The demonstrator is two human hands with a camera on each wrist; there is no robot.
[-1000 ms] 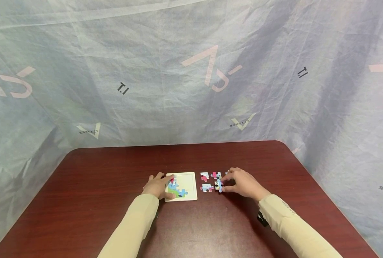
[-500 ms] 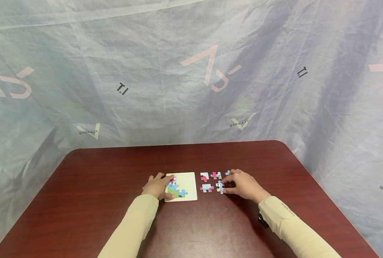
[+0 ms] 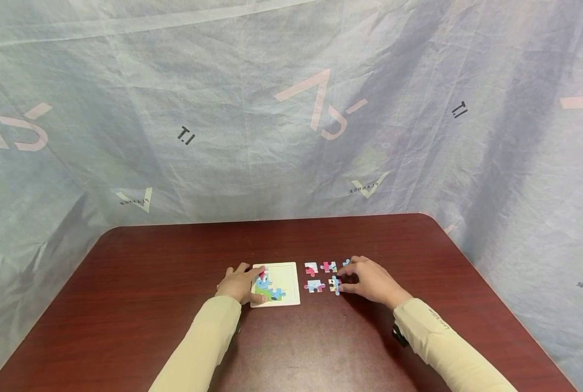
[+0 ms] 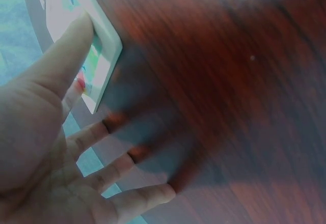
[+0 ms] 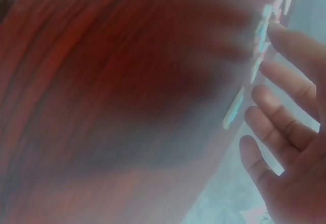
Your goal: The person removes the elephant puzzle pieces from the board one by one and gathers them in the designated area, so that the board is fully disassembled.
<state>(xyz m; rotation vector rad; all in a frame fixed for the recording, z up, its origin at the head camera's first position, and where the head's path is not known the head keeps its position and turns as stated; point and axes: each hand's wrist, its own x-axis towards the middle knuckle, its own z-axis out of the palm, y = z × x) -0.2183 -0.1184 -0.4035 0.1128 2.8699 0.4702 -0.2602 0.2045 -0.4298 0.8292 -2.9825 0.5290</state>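
My left hand (image 3: 237, 284) rests at the left edge of a square puzzle board (image 3: 291, 275). Its thumb and index finger lie on the board, while the other fingers spread over the table in the left wrist view. Joined blue and green pieces (image 3: 272, 295) fill the board's lower left, showing part of a cartoon face; the rest of its bed is pale. To the right, my right hand (image 3: 370, 280) pinches a blue and white jigsaw piece (image 3: 334, 286) between thumb and index finger, low at the table. In the right wrist view its other fingers are loosely bent.
Loose jigsaw pieces lie between board and right hand: a pink and white one (image 3: 311, 268), a red and blue one (image 3: 329, 267) and a pale one (image 3: 314, 286). Another blue piece (image 3: 346, 262) is partly hidden by the right hand. A grey printed cloth (image 3: 252, 136) hangs behind the dark red table (image 3: 174, 256).
My right hand and the piece at its fingertips have shifted slightly right and toward me, uncovering part of the blue piece behind. The left hand and board have stayed put.
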